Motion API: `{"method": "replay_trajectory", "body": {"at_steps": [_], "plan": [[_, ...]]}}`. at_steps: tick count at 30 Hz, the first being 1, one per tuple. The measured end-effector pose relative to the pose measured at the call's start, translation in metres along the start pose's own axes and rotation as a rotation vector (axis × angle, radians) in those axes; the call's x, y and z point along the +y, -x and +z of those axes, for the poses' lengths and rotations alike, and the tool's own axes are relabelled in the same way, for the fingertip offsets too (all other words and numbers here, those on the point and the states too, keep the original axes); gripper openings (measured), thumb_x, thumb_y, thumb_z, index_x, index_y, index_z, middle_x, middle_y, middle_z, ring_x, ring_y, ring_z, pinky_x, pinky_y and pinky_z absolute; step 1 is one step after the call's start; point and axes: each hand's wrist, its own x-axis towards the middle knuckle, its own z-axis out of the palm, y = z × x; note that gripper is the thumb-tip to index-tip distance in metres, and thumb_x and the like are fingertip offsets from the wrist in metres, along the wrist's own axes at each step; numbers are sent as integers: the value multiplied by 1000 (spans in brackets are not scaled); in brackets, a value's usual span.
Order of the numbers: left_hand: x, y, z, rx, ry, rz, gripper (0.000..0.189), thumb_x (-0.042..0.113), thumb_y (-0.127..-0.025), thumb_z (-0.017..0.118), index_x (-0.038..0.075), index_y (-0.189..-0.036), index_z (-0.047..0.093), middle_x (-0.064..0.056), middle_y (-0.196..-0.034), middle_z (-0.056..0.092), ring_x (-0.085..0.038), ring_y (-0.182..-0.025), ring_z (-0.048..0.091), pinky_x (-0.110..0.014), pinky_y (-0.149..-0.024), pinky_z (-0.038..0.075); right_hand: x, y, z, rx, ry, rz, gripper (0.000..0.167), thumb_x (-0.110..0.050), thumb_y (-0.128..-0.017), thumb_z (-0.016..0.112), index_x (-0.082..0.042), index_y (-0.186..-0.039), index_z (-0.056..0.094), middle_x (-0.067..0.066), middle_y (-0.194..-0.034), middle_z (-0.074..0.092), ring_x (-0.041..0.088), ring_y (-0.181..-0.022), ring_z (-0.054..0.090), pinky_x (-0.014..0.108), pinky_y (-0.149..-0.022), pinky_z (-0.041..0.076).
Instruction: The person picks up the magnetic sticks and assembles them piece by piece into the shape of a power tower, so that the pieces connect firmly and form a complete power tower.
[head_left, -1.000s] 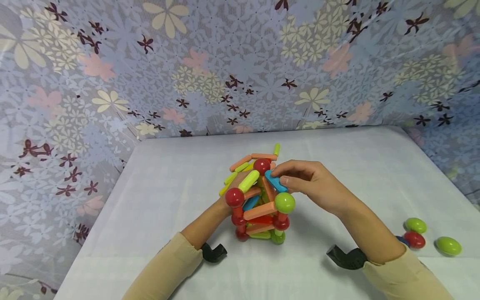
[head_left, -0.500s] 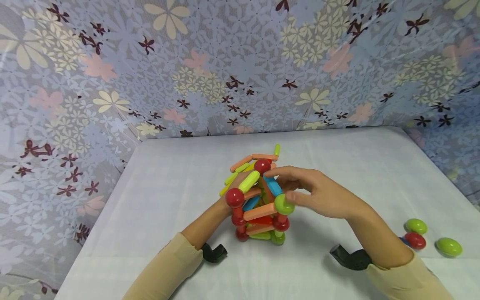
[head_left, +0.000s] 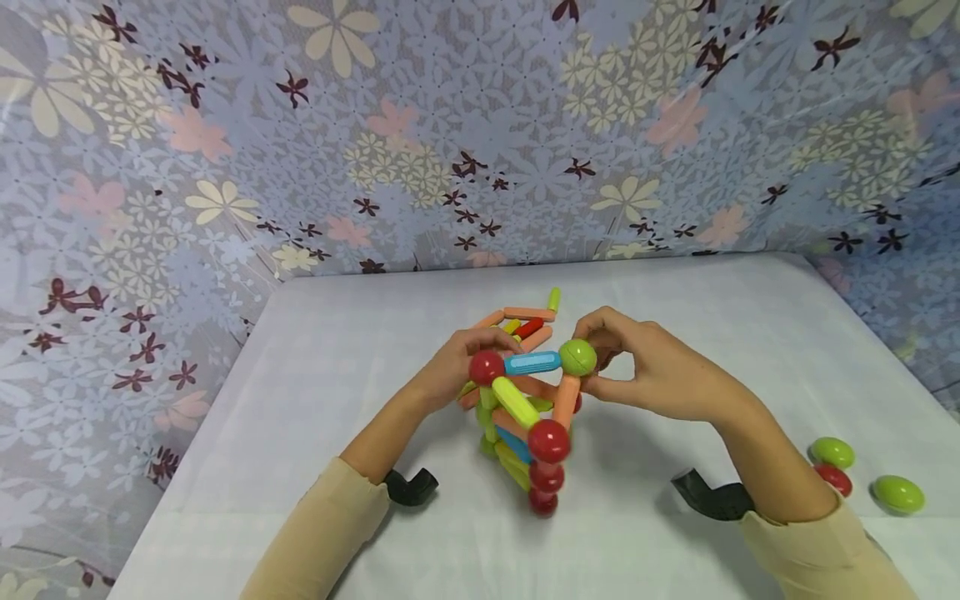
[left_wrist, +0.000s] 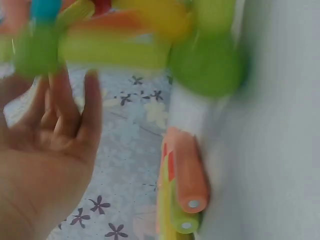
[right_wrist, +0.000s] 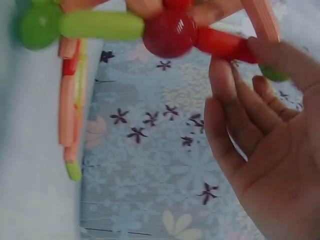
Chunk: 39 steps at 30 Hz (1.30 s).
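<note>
Between both hands stands a tower frame (head_left: 516,403) of coloured magnetic sticks and balls. Along its far top edge a blue stick (head_left: 532,363) joins a red ball (head_left: 487,367) to a green ball (head_left: 578,357). Another red ball (head_left: 549,441) tops the near corner. My left hand (head_left: 453,367) holds the frame's left side; in the left wrist view its fingertips meet a blurred green ball (left_wrist: 37,50). On the right side, my right hand (head_left: 663,367) grips the frame, pinching a red stick (right_wrist: 225,44) in the right wrist view.
Loose sticks (head_left: 529,314) in orange, red and yellow-green lie behind the frame on the white-covered table (head_left: 360,333). Loose balls, including a green one (head_left: 897,494), rest at the right beyond my forearm. A floral cloth (head_left: 480,133) hangs at the back.
My right hand had the blue stick, then let it sit between a red and a green ball. Both hands have since turned the frame, bringing that edge to the far side.
</note>
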Motion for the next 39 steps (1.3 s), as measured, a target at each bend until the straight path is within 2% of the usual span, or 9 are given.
{"method": "replay_trajectory", "body": {"at_steps": [4,6,9,13,19,24,28,32,39], "plan": [[-3,-1,1,-197,-81,21,24,15,-92,64,6,-114,62,-6,-125,58,-22,-121,49,-39,-95,44,8,-7,10,62,39,-20,25,-21,-85,75,-23,-104,59,-14,-89,65,6,-82,61,32,-73,52],[-3,-1,3,-236,-95,63,27,16,-90,68,6,-114,61,-7,-119,61,-21,-117,52,-38,-96,44,10,-11,16,85,48,-45,18,-21,-85,75,-23,-97,62,-14,-86,64,6,-81,60,30,-72,52],[-2,0,5,-196,-49,96,27,16,-90,68,4,-113,60,-6,-117,62,-21,-115,55,-38,-95,46,12,-15,22,103,46,-88,15,-16,-85,75,-23,-92,63,-14,-84,62,6,-79,60,28,-71,53],[1,2,6,-124,22,112,30,17,-95,55,2,-122,57,-8,-122,59,-24,-113,55,-41,-94,46,18,-18,25,60,-18,-111,17,-13,-87,72,-24,-98,66,-13,-90,64,8,-81,61,30,-73,53],[6,3,9,-136,31,114,44,26,-96,47,1,-132,54,-8,-129,57,-24,-117,54,-41,-99,43,41,-24,31,-42,-251,30,15,-10,-96,59,-15,-107,68,-2,-98,68,17,-88,65,39,-81,54],[4,3,8,-130,-70,145,37,21,-100,46,0,-127,58,-7,-127,60,-19,-119,53,-37,-99,42,62,-32,48,-31,-141,63,21,-9,-96,58,-13,-115,65,-2,-105,65,18,-91,62,38,-79,54],[10,3,8,-69,-119,175,33,20,-98,47,0,-119,64,-4,-124,61,-17,-119,51,-37,-98,43,74,-35,62,-139,-125,45,34,-18,-95,61,-17,-128,56,-6,-115,61,15,-102,58,34,-85,51],[18,4,10,-49,-94,237,35,20,-96,47,-2,-118,65,-4,-128,56,-19,-124,45,-39,-98,43,80,-42,72,-206,-225,30,39,-31,-91,66,-22,-127,55,-7,-112,62,15,-105,56,35,-90,49],[21,2,16,-108,6,250,34,9,-95,51,-7,-125,57,-12,-127,57,-23,-116,53,-41,-96,45,87,-51,81,-137,-125,37,46,-32,-85,73,-25,-127,56,-10,-112,61,12,-107,56,37,-97,45]]}}
